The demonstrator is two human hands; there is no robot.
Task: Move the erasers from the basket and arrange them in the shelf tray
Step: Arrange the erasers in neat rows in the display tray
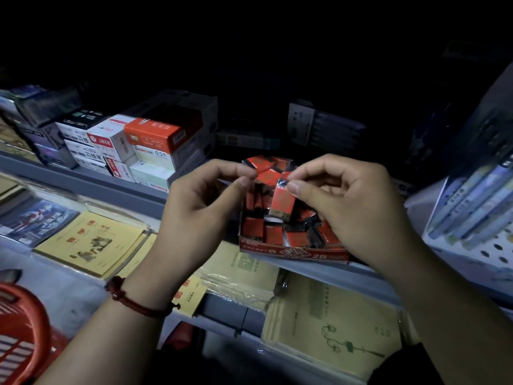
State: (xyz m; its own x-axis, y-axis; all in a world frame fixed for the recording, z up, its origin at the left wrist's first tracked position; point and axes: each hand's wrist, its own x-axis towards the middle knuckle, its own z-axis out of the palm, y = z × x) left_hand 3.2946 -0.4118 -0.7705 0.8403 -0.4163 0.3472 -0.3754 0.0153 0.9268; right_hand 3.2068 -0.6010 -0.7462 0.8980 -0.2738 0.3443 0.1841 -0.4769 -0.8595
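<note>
- Right hand [358,212]: thumb and forefinger pinch the upper end of one red eraser [283,201]; the other fingers are curled behind.
- Held eraser: its long axis is nearly upright, leaning slightly, with the end marked "2B" pointing down. It hangs directly over the tray [294,252], so the coming move is probably a short, straight descent.
- Left hand [200,215]: thumb and forefinger tips are drawn close together just left of the held eraser. Whether they hold anything cannot be told.
- Tray contents: erasers in the tray [256,229] stand in rows on the left and lie jumbled on the right. Open room looks scarce, so the right hand, being nearer, will likely need a gap between neighbours.
- Edges: the tray's low front wall sits at the shelf lip. Stacked boxes [155,140] stand behind and to the left.
- Basket [25,320]: red, at lower left, well apart from both hands; its contents are out of sight.
</note>
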